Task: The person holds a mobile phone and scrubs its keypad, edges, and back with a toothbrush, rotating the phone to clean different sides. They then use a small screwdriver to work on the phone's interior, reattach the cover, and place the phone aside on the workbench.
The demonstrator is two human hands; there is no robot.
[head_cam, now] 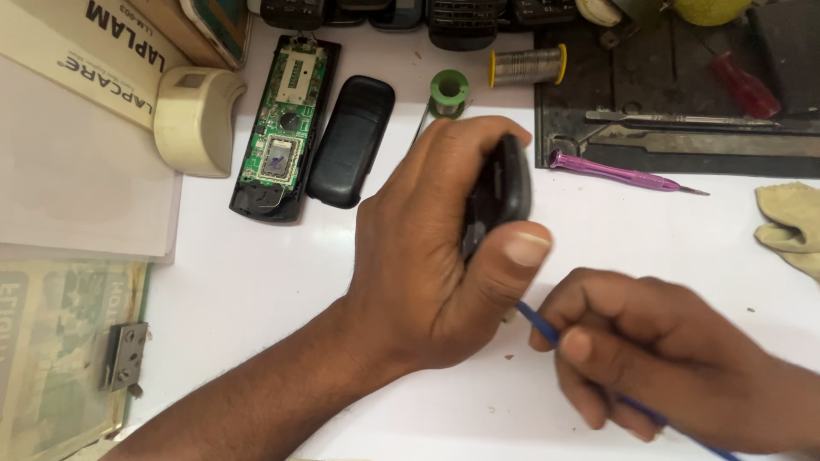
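Left hand (427,248) clamped around a small black phone (504,183), held on edge, thumb pressed along its near side and fingers curled over the far side, out of sight behind the body. Right hand (649,358) closed narrow on a thin blue tool (534,323), pinched between thumb and forefinger, its tip reaching up to the phone's lower end just beneath the left thumb; whether tip and phone actually touch cannot be told, blurred there. Beyond the left knuckles, on the white tabletop (256,282), an opened handset with a bare green circuit board (282,128) and, just beside it, a loose black back cover (350,141). Further left of those, a cream plastic device (196,119) resting on a white box (77,154). Just past the left fingertips, a green spool (448,92) and a yellow-capped reel of solder wire (527,66). Right of the phone, a purple-handled screwdriver (615,172) at the edge of a dark mat (683,111), with metal tweezers (683,121) and a red-handled tool (746,85) lying on it. Well beyond the right hand, a pale cloth (790,226) at the frame's edge.
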